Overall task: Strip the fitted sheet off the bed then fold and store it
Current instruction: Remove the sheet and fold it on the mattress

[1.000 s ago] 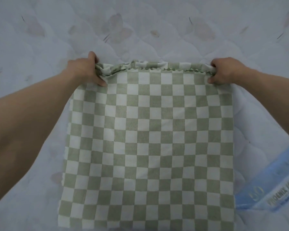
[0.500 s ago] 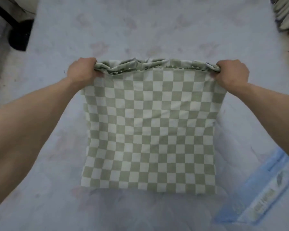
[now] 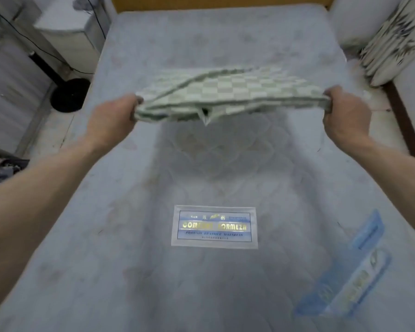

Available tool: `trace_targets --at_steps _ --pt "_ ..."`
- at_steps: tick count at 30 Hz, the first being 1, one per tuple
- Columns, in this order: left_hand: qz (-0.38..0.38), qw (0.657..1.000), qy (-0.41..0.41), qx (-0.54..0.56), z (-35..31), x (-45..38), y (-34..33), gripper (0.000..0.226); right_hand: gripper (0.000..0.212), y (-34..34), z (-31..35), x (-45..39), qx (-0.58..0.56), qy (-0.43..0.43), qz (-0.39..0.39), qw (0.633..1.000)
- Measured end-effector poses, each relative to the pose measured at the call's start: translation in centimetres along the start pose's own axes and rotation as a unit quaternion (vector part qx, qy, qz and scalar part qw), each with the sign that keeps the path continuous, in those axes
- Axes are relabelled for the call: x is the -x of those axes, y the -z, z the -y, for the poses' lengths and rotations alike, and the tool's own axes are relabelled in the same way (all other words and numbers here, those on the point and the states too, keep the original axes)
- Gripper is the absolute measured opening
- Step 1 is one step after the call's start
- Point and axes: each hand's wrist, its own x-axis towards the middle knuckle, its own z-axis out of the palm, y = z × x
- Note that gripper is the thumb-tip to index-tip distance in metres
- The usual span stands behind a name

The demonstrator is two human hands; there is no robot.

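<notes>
Head view: both hands (image 3: 110, 116) grip the sheet (image 3: 228, 92) aloft.

Soft, even light is falling from overhead — the fitted sheet (image 3: 228, 94) is casting a faint shadow on the mattress (image 3: 130, 236). Motion blur is smearing everything; edges are bowing, probably wide-angle distortion.

The fitted sheet (image 3: 235, 88) is checked in pale green and white. The mattress (image 3: 130, 236) is coloured grey-blue, and its label (image 3: 215, 226) is printed in blue with gold lettering.
</notes>
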Motion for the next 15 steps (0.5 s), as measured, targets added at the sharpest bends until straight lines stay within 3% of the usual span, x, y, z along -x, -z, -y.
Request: trace_targets --at_steps 2,5,9,11,15 --pt "0.046 0.999 -0.019 0.020 -0.5 5.7 -3.6 0.028 0.027 -2.7 -1.1 5.4 0.002 -0.007 0.042 0.999" --pt "0.125 0.990 -0.030 0.057 -1.8 15.9 -9.5 0.017 0.029 -6.3 -3.3 15.4 0.003 0.000 0.096 0.995" --pt "0.345 0.934 0.002 0.095 -4.3 29.6 -15.7 0.026 0.027 -9.4 -6.2 28.8 0.075 0.093 0.283 0.952" --pt "0.447 0.890 0.022 0.091 -5.8 36.3 -16.5 0.034 0.029 -9.3 -6.9 35.3 0.149 0.146 0.414 0.886" --pt "0.658 0.748 -0.016 0.086 -8.9 48.3 -15.7 0.030 0.022 -7.7 -7.5 45.8 0.170 0.161 0.708 0.667"
